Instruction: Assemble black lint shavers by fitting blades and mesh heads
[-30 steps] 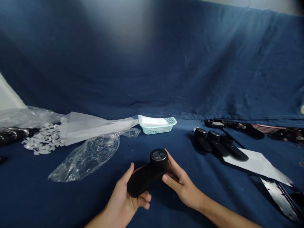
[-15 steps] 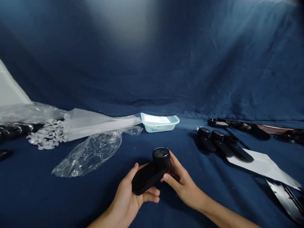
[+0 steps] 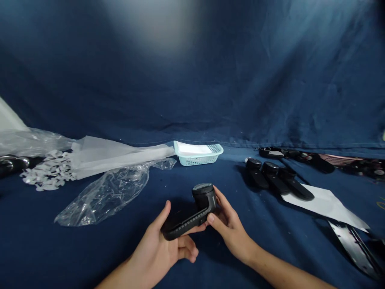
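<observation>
A black fabric shaver (image 3: 192, 218), with a round head on a flat handle, is held over the blue cloth in front of me. Its head points up and its ribbed side edge faces me. My right hand (image 3: 230, 228) grips the head end, thumb on the near side and fingers behind. Under the handle's other end lies my left hand (image 3: 167, 241), its fingers beneath the handle and its thumb raised beside it. Parts of the fingers of both hands are hidden by the shaver.
A pale blue basket (image 3: 198, 159) with white paper stands at the back. On the left lie white sleeves (image 3: 117, 156), small white pieces (image 3: 49, 172) and a clear plastic bag (image 3: 105, 196). At right, several similar black shavers (image 3: 275, 179) lie partly on a white sheet (image 3: 327, 204).
The shaver has tilted, so its side edge shows more and its top less. My left thumb has lifted away from the handle. The view has shifted slightly right.
</observation>
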A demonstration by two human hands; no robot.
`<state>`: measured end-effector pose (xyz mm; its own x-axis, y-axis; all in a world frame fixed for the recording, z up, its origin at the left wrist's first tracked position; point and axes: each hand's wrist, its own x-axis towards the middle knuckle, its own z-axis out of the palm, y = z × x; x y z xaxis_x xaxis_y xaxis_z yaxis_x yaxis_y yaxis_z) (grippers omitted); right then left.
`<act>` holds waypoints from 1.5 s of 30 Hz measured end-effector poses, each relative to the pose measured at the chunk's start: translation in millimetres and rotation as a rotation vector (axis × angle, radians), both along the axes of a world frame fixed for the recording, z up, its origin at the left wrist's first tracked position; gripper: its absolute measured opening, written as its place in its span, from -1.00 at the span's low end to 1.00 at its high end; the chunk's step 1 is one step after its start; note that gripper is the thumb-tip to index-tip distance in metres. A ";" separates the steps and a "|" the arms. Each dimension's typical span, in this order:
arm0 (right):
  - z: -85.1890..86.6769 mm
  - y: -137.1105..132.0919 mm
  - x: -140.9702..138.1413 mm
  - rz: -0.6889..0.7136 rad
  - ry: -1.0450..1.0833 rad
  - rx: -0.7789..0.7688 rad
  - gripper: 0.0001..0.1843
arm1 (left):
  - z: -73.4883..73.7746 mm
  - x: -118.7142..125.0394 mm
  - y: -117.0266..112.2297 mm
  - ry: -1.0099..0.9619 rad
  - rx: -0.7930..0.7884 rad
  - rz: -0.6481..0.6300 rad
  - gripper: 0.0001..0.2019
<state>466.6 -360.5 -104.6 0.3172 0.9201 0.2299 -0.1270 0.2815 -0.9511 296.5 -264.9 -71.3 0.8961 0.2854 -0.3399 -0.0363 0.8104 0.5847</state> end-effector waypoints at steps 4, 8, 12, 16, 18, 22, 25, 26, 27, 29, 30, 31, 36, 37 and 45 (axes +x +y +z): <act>4.9 -1.1 2.0 -0.086 -0.007 -0.027 -0.33 | -0.5 -1.2 -0.7 -0.030 0.092 -0.065 -0.27; 9.8 -3.5 2.0 -0.117 -0.043 -0.055 -0.37 | -0.3 -3.3 -5.1 -0.087 0.300 -0.136 -0.36; 11.0 -6.2 1.6 -0.061 -0.086 -0.049 -0.44 | 0.9 -5.4 -8.4 -0.042 0.487 -0.162 -0.28; 11.5 -9.2 1.1 0.037 -0.102 -0.030 -0.39 | 2.4 -7.2 -9.3 0.028 0.527 -0.182 -0.21; 11.8 -10.1 0.8 0.084 -0.111 -0.028 -0.28 | 2.4 -7.3 -9.4 0.022 0.538 -0.188 -0.19; 11.5 -10.4 0.3 0.112 -0.135 -0.015 -0.17 | 1.3 -6.5 -9.7 -0.001 0.555 -0.179 -0.21; 10.6 -10.2 0.0 0.109 -0.174 0.008 -0.16 | 1.1 -6.7 -10.0 0.005 0.561 -0.186 -0.22; 10.1 -10.3 -0.2 0.098 -0.190 0.014 -0.15 | 1.2 -7.1 -10.2 0.013 0.569 -0.191 -0.23; 9.5 -10.4 -0.5 0.082 -0.206 0.019 -0.16 | 1.2 -7.5 -10.4 0.020 0.577 -0.194 -0.23; 8.0 -10.8 -0.9 0.043 -0.238 0.028 -0.19 | 0.9 -8.1 -10.9 0.033 0.583 -0.199 -0.22; 7.2 -11.0 -0.9 0.032 -0.253 0.027 -0.20 | 0.5 -8.2 -11.2 0.032 0.583 -0.199 -0.22; 6.6 -11.2 -0.9 0.026 -0.267 0.023 -0.21 | -0.1 -8.1 -11.4 0.029 0.583 -0.196 -0.21; 5.3 -11.7 0.0 -0.025 -0.361 0.005 -0.22 | -4.4 -5.7 -11.4 0.017 0.602 -0.174 -0.15; 5.4 -11.7 -0.4 -0.038 -0.372 0.010 -0.23 | -5.2 -5.3 -11.3 0.012 0.606 -0.171 -0.14; 4.2 -9.6 -6.9 0.041 -0.202 0.020 -0.25 | -5.6 -4.6 -13.8 0.011 0.616 -0.140 -0.10</act>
